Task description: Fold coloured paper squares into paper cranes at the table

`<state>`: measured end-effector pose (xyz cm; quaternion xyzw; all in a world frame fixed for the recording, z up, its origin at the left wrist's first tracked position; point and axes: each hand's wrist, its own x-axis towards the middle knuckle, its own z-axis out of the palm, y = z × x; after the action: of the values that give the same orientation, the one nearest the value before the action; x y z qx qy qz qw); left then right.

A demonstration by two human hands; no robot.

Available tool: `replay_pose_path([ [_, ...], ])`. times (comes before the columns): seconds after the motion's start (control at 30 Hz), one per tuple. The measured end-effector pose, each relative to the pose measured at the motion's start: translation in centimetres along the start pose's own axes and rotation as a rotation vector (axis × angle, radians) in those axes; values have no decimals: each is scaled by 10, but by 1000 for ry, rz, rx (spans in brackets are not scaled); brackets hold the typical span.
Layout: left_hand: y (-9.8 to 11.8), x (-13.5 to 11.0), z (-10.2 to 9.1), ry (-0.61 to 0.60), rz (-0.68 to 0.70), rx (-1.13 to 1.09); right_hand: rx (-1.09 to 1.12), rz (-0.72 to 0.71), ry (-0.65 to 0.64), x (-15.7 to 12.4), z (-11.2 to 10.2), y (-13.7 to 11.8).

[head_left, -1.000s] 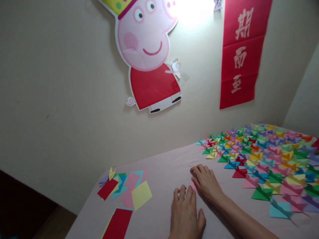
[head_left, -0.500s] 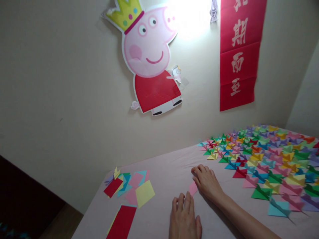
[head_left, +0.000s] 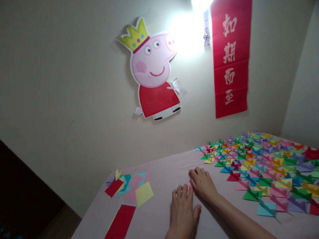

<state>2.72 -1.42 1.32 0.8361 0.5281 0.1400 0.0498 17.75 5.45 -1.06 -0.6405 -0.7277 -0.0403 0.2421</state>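
Observation:
A small piece of pink paper [head_left: 188,190] lies on the bed-like surface, mostly hidden by my two hands. My left hand [head_left: 183,209] rests palm down over its near side, fingers stretched forward and thumb out to the right. My right hand [head_left: 203,185] lies palm down at the paper's right edge, close against my left fingertips. Its fingers are stretched and slightly bent, reaching left and away. Neither hand shows anything gripped; what is beneath the palms is hidden.
Rows of colourful folded paper cranes [head_left: 270,172] cover the right side. On the left are loose coloured sheets [head_left: 144,194], a red paper stack [head_left: 122,220] and a small yellow folded piece [head_left: 117,174]. A wall [head_left: 99,132] stands behind, with a cartoon pig cutout [head_left: 159,99] and red banner [head_left: 231,76].
My hands have come closer together, covering more of the pink paper, which now shows only as a narrow strip. The left thumb is spread further out. The camera view has tilted up slightly.

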Motion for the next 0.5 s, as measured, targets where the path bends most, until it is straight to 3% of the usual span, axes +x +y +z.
replay_pose_path([
  [0.27,2,3,10,-32,-36,2,191,-32,-50,8,0,12],
  [0.5,-13,3,5,99,-35,-166,430,-220,-196,-7,-25,9],
])
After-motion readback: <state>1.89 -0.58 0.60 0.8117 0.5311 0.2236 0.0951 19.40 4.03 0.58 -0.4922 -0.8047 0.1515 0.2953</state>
